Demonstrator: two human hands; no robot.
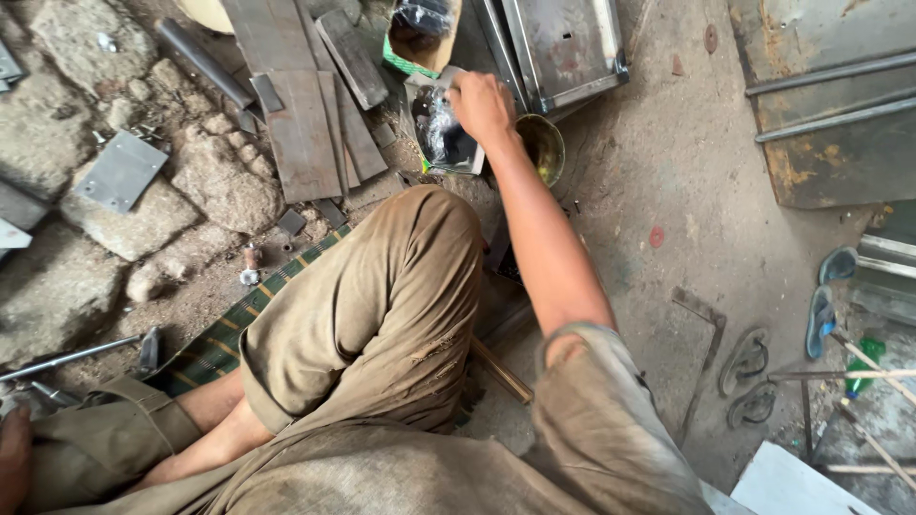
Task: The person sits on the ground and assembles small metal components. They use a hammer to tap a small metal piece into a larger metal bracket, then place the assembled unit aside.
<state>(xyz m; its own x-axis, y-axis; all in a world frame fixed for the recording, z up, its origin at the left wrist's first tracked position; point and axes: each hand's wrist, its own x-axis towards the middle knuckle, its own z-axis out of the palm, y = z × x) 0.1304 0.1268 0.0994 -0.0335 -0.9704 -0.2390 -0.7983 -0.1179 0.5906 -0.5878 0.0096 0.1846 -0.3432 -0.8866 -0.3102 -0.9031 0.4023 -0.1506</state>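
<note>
Crinkly clear plastic bag [441, 129] sits under the right hand [482, 105], fingers curled into it inside a small open box [456, 160], dented brass bowl [542, 145] just right of them, rusty flat steel plates [303, 114] further left; left hand [13, 458] barely visible, grip unclear.

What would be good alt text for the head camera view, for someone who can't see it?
Seen from above, a seated person's right hand reaches forward into a small open box holding a shiny black plastic bag, beside a round metal bowl. Flat steel plates and stones lie to the left on the dirt floor.
</note>
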